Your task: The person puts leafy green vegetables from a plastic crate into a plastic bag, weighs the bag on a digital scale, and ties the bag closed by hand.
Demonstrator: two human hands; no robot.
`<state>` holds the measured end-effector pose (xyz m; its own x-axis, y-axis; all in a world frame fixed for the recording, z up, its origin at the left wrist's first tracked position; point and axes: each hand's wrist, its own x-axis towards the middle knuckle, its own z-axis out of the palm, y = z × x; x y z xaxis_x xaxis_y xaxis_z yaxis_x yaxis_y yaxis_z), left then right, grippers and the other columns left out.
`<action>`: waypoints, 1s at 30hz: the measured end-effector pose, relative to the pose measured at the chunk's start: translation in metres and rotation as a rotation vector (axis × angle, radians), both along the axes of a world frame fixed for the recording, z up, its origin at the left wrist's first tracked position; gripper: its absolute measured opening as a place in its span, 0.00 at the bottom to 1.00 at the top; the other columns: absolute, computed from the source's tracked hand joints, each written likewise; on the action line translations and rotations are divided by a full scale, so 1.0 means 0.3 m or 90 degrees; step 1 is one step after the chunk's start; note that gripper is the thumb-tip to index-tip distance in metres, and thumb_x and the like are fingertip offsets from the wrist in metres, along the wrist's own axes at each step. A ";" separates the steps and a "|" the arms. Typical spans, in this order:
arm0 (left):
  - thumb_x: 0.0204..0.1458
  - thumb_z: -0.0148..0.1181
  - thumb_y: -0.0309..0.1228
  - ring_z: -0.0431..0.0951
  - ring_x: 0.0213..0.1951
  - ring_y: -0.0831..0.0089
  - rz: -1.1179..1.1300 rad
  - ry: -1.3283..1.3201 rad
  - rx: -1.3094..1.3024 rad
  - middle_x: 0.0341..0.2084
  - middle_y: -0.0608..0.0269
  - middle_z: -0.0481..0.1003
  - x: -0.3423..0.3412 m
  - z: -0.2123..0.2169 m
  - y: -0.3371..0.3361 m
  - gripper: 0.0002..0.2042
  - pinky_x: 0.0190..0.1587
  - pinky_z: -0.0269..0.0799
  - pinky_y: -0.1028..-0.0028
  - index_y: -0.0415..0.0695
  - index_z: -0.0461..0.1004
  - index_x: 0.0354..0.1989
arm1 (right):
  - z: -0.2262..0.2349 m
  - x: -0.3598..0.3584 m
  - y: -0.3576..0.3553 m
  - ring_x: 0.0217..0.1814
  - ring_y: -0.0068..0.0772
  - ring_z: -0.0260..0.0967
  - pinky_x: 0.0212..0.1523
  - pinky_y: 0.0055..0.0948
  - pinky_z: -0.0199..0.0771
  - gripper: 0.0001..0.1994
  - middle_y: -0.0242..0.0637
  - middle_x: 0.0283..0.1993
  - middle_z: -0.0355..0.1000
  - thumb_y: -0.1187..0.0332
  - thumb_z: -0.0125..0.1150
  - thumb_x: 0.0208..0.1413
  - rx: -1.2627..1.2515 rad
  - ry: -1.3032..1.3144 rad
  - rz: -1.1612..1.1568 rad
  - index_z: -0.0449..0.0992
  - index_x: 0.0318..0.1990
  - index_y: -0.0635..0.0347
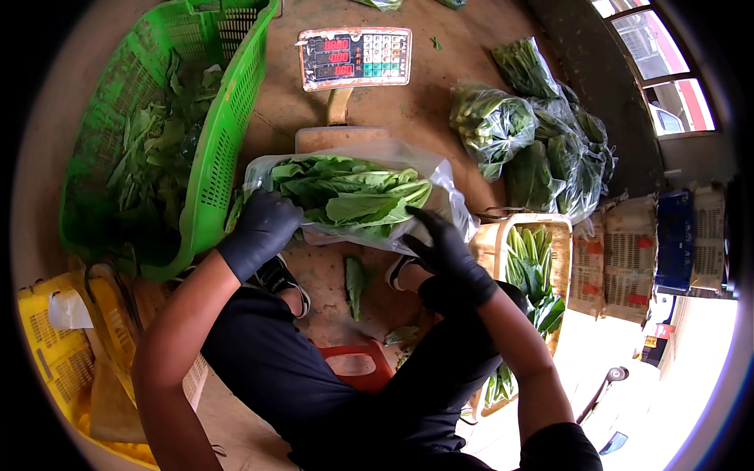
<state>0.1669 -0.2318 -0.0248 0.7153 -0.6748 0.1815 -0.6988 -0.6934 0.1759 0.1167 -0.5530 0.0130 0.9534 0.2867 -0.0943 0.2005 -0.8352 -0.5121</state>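
Observation:
A clear plastic bag [449, 188] filled with leafy greens [345, 188] lies across the scale platform [342, 140] in front of me. The leaf tips point left and the pale stems right. My left hand [263, 224], in a dark glove, is curled at the bag's left end and closed on the plastic; its fingertips are partly hidden. On the right side, my right hand [448, 250], gloved alike, has thumb and forefinger apart. Its fingertips touch the stem ends and the near edge of the bag. The scale's display panel [355, 59], with red lit digits, stands beyond the bag.
At left stands a green crate [228, 141] with loose leaves; a yellow crate [59, 345] is nearer. Several filled bags of greens [493, 125] lie at far right. A crate of greens [567, 259] sits beside my right knee. A loose leaf [355, 286] lies between my feet.

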 end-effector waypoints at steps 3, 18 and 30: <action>0.36 0.53 0.27 0.75 0.25 0.62 -0.001 0.026 0.046 0.16 0.59 0.73 -0.021 0.018 0.001 0.03 0.30 0.70 0.64 0.47 0.74 0.17 | 0.166 -0.007 -0.002 0.60 0.52 0.55 0.59 0.45 0.55 0.41 0.49 0.59 0.57 0.65 0.68 0.37 -0.077 -0.231 -0.035 0.54 0.61 0.58; 0.44 0.56 0.29 0.74 0.30 0.59 -0.050 0.194 -0.036 0.24 0.58 0.73 -0.035 0.068 -0.240 0.05 0.34 0.68 0.62 0.46 0.76 0.29 | 0.168 0.027 -0.225 0.34 0.22 0.67 0.39 0.19 0.65 0.10 0.34 0.35 0.72 0.71 0.49 0.53 0.775 0.215 -0.431 0.70 0.41 0.64; 0.47 0.50 0.29 0.76 0.32 0.62 -0.234 0.322 0.439 0.28 0.59 0.75 0.045 -0.624 -0.795 0.06 0.32 0.68 0.63 0.46 0.75 0.31 | 0.218 0.013 -0.358 0.32 0.23 0.61 0.35 0.20 0.61 0.29 0.39 0.41 0.67 0.65 0.57 0.42 1.117 0.295 -0.352 0.61 0.54 0.68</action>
<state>0.1805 -0.4703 -0.2120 0.3194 -0.7175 -0.6190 -0.8483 -0.5076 0.1507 0.1207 -0.6603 0.0783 0.9479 0.0431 -0.3156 -0.2533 0.7028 -0.6648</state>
